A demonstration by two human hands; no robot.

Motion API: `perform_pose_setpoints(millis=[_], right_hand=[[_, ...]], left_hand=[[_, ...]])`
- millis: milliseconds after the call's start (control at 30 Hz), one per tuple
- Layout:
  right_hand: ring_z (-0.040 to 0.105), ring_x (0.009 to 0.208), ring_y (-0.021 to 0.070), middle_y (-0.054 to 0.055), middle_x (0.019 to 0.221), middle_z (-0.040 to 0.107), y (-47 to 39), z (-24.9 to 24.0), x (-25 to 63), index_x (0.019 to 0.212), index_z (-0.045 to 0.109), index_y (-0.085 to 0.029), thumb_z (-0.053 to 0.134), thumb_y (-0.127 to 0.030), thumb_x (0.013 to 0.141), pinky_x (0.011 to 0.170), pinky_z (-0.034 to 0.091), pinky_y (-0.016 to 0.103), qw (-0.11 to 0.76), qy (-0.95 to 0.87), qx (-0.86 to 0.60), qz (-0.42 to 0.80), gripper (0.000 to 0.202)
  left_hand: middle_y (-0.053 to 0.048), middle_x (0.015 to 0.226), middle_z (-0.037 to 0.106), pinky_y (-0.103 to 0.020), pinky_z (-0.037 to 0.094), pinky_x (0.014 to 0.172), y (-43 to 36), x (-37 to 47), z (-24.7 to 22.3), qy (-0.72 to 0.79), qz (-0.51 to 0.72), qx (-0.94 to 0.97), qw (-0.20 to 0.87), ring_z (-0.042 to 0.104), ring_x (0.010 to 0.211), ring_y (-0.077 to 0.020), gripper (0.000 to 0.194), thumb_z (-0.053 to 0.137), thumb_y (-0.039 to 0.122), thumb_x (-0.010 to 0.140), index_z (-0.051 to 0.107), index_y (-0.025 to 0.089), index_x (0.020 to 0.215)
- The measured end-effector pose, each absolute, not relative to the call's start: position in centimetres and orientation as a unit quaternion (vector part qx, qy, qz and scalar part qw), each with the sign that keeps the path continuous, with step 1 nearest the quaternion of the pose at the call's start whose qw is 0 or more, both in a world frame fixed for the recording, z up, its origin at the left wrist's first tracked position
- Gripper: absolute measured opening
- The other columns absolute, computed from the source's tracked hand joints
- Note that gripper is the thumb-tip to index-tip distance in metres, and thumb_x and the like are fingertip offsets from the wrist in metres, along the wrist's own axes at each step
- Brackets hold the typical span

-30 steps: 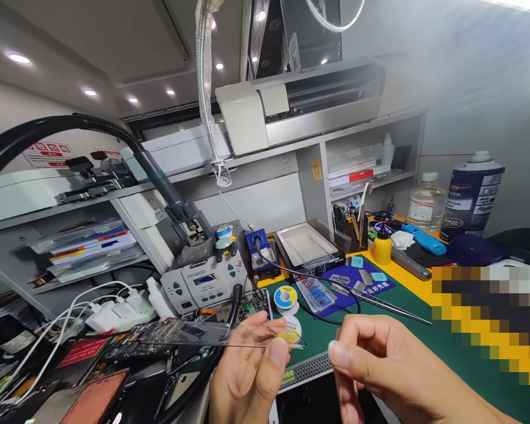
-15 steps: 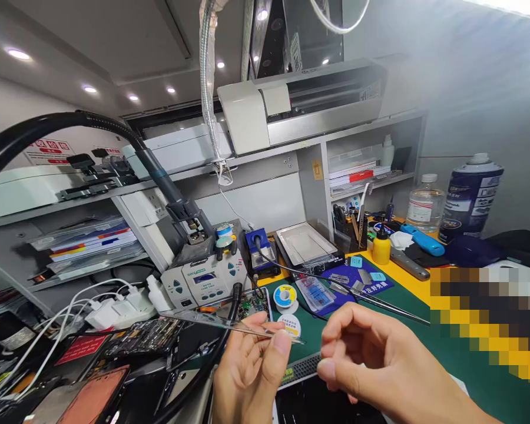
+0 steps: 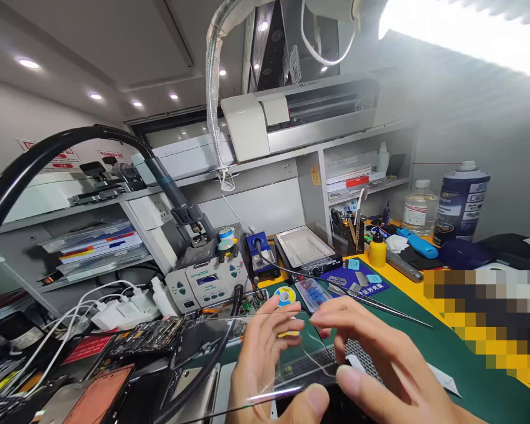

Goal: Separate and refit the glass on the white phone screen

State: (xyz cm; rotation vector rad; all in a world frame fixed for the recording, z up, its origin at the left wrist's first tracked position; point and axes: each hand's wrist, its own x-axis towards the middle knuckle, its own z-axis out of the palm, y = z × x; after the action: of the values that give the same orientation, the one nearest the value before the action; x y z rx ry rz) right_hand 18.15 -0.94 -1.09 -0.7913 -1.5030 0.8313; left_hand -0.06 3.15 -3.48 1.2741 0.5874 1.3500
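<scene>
A thin, clear glass-like panel [image 3: 287,390] with a dark lower edge is tilted low in front of me. My left hand [image 3: 265,347] is closed around it, the thumb at the lower edge and the fingers rising behind and beyond it. At the panel's right end, my right hand [image 3: 384,359] has its thumb and forefinger spread across the short side, the tips seeming to touch its corners. Beneath lies a dark, flat, glossy thing [image 3: 335,406], mostly covered by my hands. A perforated dark strip [image 3: 362,353] shows behind the fingers.
Left stand a soldering station [image 3: 209,282], a hose and piled phone parts [image 3: 154,338]. Beyond my hands are a solder reel [image 3: 285,296], a heating plate [image 3: 309,247] and tweezers [image 3: 393,309] on the green mat [image 3: 459,347]. A yellow bottle [image 3: 377,250] and spray can [image 3: 463,200] stand right.
The panel has turned from nearly edge-on to showing its broad face. My left fingers have spread upward, and my right hand has moved in to the panel's end, its fingers opening wider.
</scene>
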Motion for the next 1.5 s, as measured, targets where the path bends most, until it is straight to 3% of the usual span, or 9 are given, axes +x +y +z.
perform_pose_setpoints(millis=[133,267,433,600,767,933,1167,1300,1500], right_hand=[[0.055,0.066,0.0129,0.004,0.086,0.064,0.0,-0.9,18.7,0.097,0.077,-0.021,0.069,-0.035,0.087,0.062,0.044,0.026,0.567,-0.529,-0.31,0.55,0.019],[0.048,0.06,0.0116,0.002,0.068,0.058,0.3,-0.7,18.5,0.089,0.079,-0.015,0.077,-0.037,0.077,0.055,0.04,0.024,0.567,-0.45,-0.282,0.63,0.024],[0.047,0.06,0.0111,0.002,0.067,0.055,0.2,-0.7,18.3,0.083,0.076,-0.013,0.08,-0.042,0.077,0.051,0.038,0.022,0.558,-0.457,-0.286,0.631,0.03],[0.041,0.052,0.009,-0.004,0.061,0.048,0.4,-1.0,18.4,0.07,0.054,-0.017,0.073,-0.056,0.083,0.049,0.036,0.022,0.548,-0.492,-0.317,0.598,0.045],[0.028,0.052,0.0086,-0.006,0.06,0.037,0.5,-1.3,18.1,0.066,0.041,-0.021,0.063,-0.057,0.09,0.048,0.033,0.022,0.552,-0.487,-0.312,0.601,0.049],[0.02,0.047,0.0074,-0.008,0.051,0.025,0.8,-1.3,18.5,0.057,0.033,-0.021,0.061,-0.062,0.089,0.042,0.024,0.021,0.553,-0.481,-0.372,0.57,0.059],[0.048,0.052,0.01,-0.002,0.065,0.054,1.8,-1.7,18.8,0.078,0.06,-0.016,0.078,-0.06,0.074,0.043,0.038,0.019,0.462,-0.424,-0.337,0.702,0.047],[0.06,0.065,0.0127,0.007,0.075,0.067,1.1,-1.4,18.1,0.085,0.066,-0.011,0.079,-0.044,0.079,0.058,0.045,0.022,0.38,-0.409,-0.257,0.789,0.036],[0.063,0.067,0.0129,0.005,0.076,0.068,0.6,-0.8,18.6,0.079,0.065,-0.013,0.074,-0.03,0.085,0.06,0.045,0.022,0.435,-0.382,-0.253,0.775,0.02]], left_hand=[[-0.017,0.129,0.065,-0.043,0.052,0.084,3.6,-0.3,-3.6,0.228,0.568,0.569,0.55,0.066,0.105,-0.0335,0.075,0.086,0.034,0.062,0.054,0.024,0.129],[-0.015,0.134,0.061,-0.042,0.05,0.087,3.5,-0.2,-4.3,0.236,0.559,0.598,0.524,0.065,0.106,-0.0315,0.078,0.085,0.037,0.065,0.049,0.027,0.133],[-0.016,0.14,0.055,-0.042,0.049,0.089,2.9,0.1,-4.5,0.236,0.549,0.637,0.487,0.063,0.11,-0.0318,0.074,0.079,0.044,0.073,0.045,0.028,0.137],[-0.017,0.137,0.058,-0.047,0.05,0.092,2.5,0.0,-3.6,0.241,0.54,0.628,0.506,0.064,0.11,-0.0339,0.078,0.082,0.041,0.07,0.046,0.027,0.137],[-0.016,0.13,0.066,-0.047,0.054,0.088,2.8,-0.2,-2.7,0.243,0.531,0.599,0.548,0.068,0.104,-0.0309,0.049,0.071,0.04,0.083,0.056,0.025,0.128],[-0.015,0.126,0.068,-0.044,0.056,0.082,3.0,0.1,-2.8,0.255,0.531,0.584,0.559,0.07,0.099,-0.0283,0.041,0.065,0.04,0.088,0.059,0.023,0.125],[-0.015,0.127,0.067,-0.054,0.052,0.092,2.5,0.2,-2.0,0.266,0.523,0.581,0.564,0.068,0.107,-0.0334,0.053,0.071,0.049,0.082,0.06,0.022,0.127],[-0.016,0.134,0.062,-0.057,0.046,0.099,2.2,-0.1,-2.4,0.261,0.495,0.619,0.552,0.059,0.119,-0.039,0.072,0.082,0.049,0.069,0.059,0.024,0.131],[-0.019,0.14,0.053,-0.054,0.04,0.101,2.0,-0.2,-3.5,0.246,0.509,0.642,0.518,0.051,0.125,-0.0414,0.102,0.088,0.057,0.054,0.047,0.021,0.141]])
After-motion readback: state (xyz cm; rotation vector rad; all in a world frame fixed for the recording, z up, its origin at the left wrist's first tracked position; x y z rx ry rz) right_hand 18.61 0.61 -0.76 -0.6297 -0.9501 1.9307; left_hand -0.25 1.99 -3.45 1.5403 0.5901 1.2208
